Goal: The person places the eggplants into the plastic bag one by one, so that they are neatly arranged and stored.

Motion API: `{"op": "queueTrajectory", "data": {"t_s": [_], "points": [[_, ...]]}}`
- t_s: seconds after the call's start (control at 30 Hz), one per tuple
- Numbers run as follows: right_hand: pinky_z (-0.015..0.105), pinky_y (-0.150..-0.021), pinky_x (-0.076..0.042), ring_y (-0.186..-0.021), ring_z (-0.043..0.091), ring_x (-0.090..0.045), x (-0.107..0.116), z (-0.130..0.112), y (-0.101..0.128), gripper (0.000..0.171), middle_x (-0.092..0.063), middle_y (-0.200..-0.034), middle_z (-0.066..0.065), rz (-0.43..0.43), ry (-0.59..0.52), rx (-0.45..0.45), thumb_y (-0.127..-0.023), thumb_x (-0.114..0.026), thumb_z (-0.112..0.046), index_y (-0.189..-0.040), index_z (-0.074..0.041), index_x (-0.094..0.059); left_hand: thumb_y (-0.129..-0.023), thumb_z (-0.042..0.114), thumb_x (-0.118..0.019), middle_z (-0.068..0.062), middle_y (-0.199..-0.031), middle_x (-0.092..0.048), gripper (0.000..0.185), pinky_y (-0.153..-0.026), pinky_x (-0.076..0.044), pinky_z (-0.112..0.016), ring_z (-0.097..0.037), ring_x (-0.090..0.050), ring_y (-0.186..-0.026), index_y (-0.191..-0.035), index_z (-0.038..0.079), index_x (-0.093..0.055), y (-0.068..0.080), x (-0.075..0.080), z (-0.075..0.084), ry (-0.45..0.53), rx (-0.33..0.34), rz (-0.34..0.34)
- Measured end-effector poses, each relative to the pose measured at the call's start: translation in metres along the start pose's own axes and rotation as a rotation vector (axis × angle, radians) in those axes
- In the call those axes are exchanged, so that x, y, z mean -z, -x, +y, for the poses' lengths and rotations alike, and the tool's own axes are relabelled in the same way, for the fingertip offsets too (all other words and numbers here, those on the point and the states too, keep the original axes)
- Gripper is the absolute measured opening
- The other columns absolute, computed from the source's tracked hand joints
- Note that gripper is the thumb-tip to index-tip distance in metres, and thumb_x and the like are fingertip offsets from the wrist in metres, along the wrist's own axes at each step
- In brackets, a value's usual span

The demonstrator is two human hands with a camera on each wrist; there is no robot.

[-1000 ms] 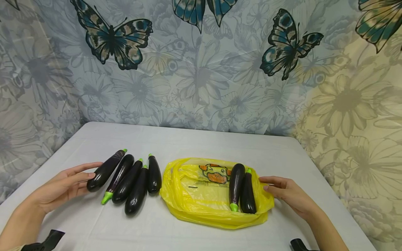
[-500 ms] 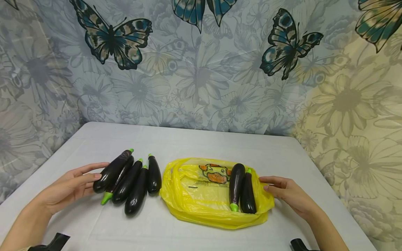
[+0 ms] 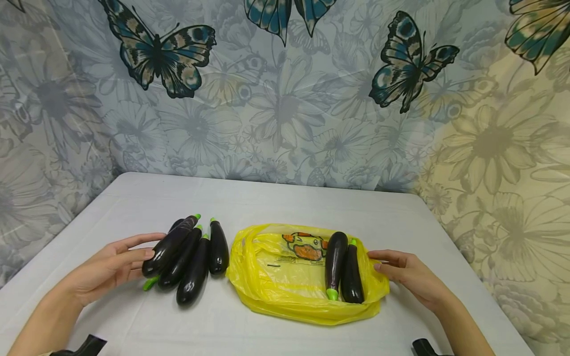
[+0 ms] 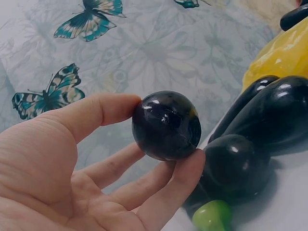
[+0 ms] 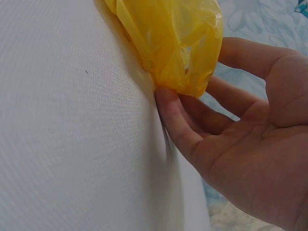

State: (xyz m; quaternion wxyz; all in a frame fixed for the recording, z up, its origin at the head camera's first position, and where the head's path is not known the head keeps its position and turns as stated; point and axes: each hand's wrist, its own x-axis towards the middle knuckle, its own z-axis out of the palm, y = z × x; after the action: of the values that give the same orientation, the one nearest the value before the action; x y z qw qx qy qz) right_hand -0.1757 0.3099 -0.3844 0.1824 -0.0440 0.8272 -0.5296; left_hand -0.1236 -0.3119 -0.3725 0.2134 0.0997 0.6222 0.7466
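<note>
My left hand [image 3: 111, 267] holds a glossy dark eggplant [image 3: 166, 253] by its rounded end, between thumb and fingers; its green stem points away. In the left wrist view the fingertips grip the sides of this eggplant [image 4: 166, 126]. It lies over another eggplant, mostly hidden, whose green stem [image 3: 150, 284] sticks out below. More eggplants [image 3: 193, 276] lie just right of it. My right hand [image 3: 411, 279] pinches the right edge of an opened yellow plastic bag [image 3: 289, 309]. Two eggplants [image 3: 336, 262] lie side by side in the bag's right part.
A separate eggplant [image 3: 218, 249] lies close to the bag's left edge. Everything rests on a white-covered table [image 3: 267, 195]. Behind the table hangs a floral cloth [image 3: 285, 123] with butterflies.
My left hand has moved right with its eggplant, which now covers most of the eggplant beside it. The right hand and the bag have stayed in place.
</note>
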Motion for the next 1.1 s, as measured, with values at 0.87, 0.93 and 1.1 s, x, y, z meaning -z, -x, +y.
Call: {"op": "queueTrajectory", "data": {"t_s": [0.87, 0.93, 1.1], "points": [[0.037, -0.095, -0.045, -0.122, 0.025, -0.049, 0.0, 0.001, 0.0, 0.05, -0.051, -0.14, 0.017, 0.013, 0.007, -0.001, -0.096, -0.066, -0.027, -0.136, 0.001, -0.056, -0.104, 0.004, -0.045, -0.008, -0.129, -0.06, 0.04, -0.096, -0.049, -0.039, -0.019, -0.061, -0.111, -0.141, 0.015, -0.052, -0.004, -0.014, 0.0, 0.004, 0.008, 0.0], [0.037, -0.095, -0.045, -0.123, 0.026, -0.048, 0.0, 0.001, 0.0, 0.05, -0.051, -0.14, 0.017, 0.011, 0.007, 0.0, -0.096, -0.066, -0.027, -0.136, 0.001, -0.056, -0.104, 0.003, -0.044, -0.008, -0.129, -0.06, 0.04, -0.096, -0.049, -0.039, -0.019, -0.061, -0.111, -0.142, 0.014, -0.052, -0.004, -0.015, 0.0, 0.01, 0.002, -0.012], [0.034, -0.094, -0.045, -0.122, 0.025, -0.049, 0.0, 0.001, 0.0, 0.049, -0.05, -0.141, 0.018, 0.001, -0.001, 0.009, -0.097, -0.065, -0.026, -0.136, 0.001, -0.055, -0.104, 0.002, -0.043, -0.009, -0.13, -0.06, 0.042, -0.097, -0.048, -0.039, -0.02, -0.061, -0.112, -0.144, 0.013, -0.049, -0.004, -0.017, 0.0, 0.011, -0.002, -0.036]]}}
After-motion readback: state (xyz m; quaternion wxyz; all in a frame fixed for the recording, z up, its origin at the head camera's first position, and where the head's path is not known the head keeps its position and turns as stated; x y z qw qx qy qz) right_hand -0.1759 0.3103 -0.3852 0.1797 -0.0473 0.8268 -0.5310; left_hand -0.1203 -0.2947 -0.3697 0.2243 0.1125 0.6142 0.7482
